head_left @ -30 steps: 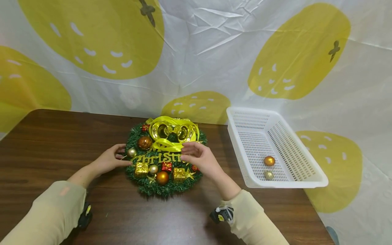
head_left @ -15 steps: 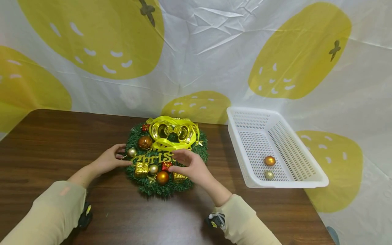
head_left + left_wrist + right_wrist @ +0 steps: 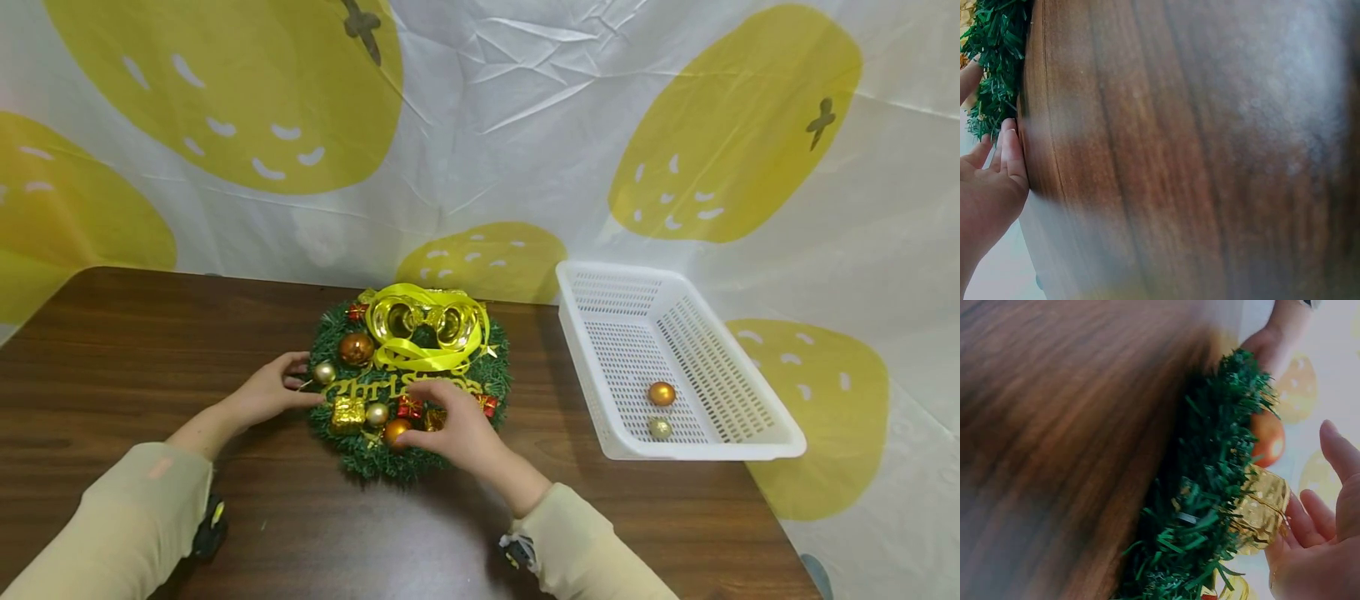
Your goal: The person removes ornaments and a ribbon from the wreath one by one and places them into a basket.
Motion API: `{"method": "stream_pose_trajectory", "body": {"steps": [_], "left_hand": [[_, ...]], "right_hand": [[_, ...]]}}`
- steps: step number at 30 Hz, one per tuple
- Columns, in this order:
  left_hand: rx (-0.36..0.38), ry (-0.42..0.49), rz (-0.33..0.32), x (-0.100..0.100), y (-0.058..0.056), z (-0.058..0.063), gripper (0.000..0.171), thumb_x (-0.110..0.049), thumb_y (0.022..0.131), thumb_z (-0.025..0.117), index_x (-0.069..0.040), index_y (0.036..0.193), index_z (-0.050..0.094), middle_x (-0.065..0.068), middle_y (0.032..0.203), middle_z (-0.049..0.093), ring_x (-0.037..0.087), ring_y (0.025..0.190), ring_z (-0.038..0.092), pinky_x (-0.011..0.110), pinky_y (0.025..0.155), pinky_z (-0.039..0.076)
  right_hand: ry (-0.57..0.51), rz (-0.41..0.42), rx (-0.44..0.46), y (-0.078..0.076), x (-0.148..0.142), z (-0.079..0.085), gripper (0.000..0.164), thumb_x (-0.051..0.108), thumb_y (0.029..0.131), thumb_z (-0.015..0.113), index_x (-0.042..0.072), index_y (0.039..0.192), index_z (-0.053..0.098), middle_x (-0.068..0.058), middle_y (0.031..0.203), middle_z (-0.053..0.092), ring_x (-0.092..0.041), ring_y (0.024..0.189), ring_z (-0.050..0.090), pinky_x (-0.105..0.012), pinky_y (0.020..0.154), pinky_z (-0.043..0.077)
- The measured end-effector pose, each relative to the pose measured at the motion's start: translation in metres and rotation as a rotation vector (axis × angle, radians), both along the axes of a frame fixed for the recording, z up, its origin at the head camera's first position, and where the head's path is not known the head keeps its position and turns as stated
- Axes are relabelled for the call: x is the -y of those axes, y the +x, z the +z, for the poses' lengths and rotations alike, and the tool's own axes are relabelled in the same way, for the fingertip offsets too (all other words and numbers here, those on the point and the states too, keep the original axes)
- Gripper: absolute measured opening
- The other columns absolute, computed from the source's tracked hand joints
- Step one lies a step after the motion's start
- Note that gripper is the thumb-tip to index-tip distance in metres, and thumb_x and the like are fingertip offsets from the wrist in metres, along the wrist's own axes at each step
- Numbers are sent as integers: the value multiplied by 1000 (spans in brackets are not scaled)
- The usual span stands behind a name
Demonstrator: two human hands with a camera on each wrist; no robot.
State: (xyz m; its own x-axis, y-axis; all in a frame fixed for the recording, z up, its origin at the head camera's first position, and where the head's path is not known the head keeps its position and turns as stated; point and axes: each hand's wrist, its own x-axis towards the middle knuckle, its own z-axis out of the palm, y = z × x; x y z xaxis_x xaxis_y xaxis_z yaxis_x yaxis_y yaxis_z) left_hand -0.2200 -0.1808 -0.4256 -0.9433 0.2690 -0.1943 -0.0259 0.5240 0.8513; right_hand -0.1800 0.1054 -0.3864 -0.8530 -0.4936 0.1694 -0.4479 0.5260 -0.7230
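Note:
A round green Christmas wreath [image 3: 352, 467] lies on the table. It bears gold "Christmas" lettering [image 3: 382, 388], gold bells with yellow ribbon [image 3: 427, 358], balls and small gift boxes. At its left edge, the left hand [image 3: 264, 393] holds it, thumb over the top and fingers low at the side, beside a small gold ball [image 3: 324, 372]. My right hand [image 3: 463, 429] hovers above the lower right part, fingers spread in a loose curve. In the head view its thumb overlaps an orange ball [image 3: 393, 430]; in the right wrist view a gold gift box [image 3: 1263, 509] is near its fingers.
A white plastic basket [image 3: 693, 452] stands at the right side of the table [image 3: 300, 517]. An orange ball [image 3: 662, 393] and a gold glitter ball [image 3: 660, 428] lie inside it. Behind the table hangs a patterned cloth [image 3: 495, 142].
The right hand has moved left and toward the viewer across the wreath, from the lettering's right end to above the lower ornaments. My left hand has stayed put at the left edge.

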Motion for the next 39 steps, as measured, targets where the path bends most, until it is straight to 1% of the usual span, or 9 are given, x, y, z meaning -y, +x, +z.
{"method": "stream_pose_trajectory", "body": {"steps": [3, 13, 21, 24, 27, 29, 34, 36, 39], "left_hand": [[3, -4, 1, 0, -1, -1, 92, -31, 85, 69, 8, 146, 13, 35, 142, 27, 47, 124, 39, 51, 95, 44], [1, -2, 1, 0, -1, 0, 91, -30, 85, 69, 9, 146, 13, 35, 142, 27, 48, 123, 38, 51, 95, 43], [4, -4, 3, -1, 1, 1, 92, -31, 85, 69, 9, 146, 13, 35, 142, 27, 47, 123, 38, 51, 95, 43], [2, -9, 3, -1, 0, 0, 92, -31, 85, 69, 9, 146, 13, 35, 142, 27, 47, 123, 38, 52, 95, 43], [2, -17, 5, 0, 0, -1, 92, -30, 85, 69, 9, 146, 13, 35, 142, 27, 47, 123, 39, 52, 95, 43], [1, -20, 4, 0, 0, 0, 92, -30, 85, 69, 9, 146, 13, 35, 141, 27, 47, 122, 39, 52, 95, 43], [-8, -5, -2, 2, -1, -2, 96, -37, 82, 71, 8, 146, 14, 35, 141, 28, 47, 121, 40, 52, 94, 43], [-31, -8, -5, 4, -3, -7, 97, -40, 81, 71, 8, 145, 17, 35, 139, 30, 45, 118, 43, 48, 91, 46], [-39, -4, -9, 6, -4, -9, 99, -43, 80, 71, 8, 145, 18, 35, 138, 30, 45, 117, 43, 49, 90, 45]], "right_hand": [[61, 20, -83, 1, 1, -2, 60, 25, 72, 80, 4, 123, 57, -9, 124, 60, -23, 113, 57, -36, 99, 45], [250, 61, -238, 3, 2, -7, 57, 31, 74, 79, 8, 122, 59, -5, 119, 61, -19, 111, 56, -31, 96, 47], [347, 102, -382, 3, 3, -10, 46, 31, 75, 78, 8, 113, 65, -4, 113, 60, -17, 106, 56, -27, 91, 49], [367, 111, -404, 3, 3, -10, 44, 30, 76, 78, 8, 111, 66, -4, 113, 60, -17, 105, 56, -27, 88, 50], [372, 117, -397, 3, 3, -10, 41, 30, 76, 78, 8, 109, 67, -4, 113, 60, -17, 104, 56, -27, 88, 51], [349, 119, -368, 2, 2, -10, 39, 28, 76, 78, 8, 108, 67, -5, 112, 61, -17, 104, 57, -28, 89, 50], [228, 115, -248, -1, 1, -8, 36, 23, 76, 78, 7, 107, 67, -5, 106, 65, -18, 99, 60, -30, 90, 49], [183, 111, -202, -2, 1, -7, 35, 21, 77, 77, 6, 107, 67, -6, 105, 66, -18, 98, 61, -31, 89, 49], [135, 99, -137, -4, 0, -5, 35, 19, 77, 77, 5, 109, 67, -7, 107, 67, -19, 101, 62, -32, 91, 49]]}}
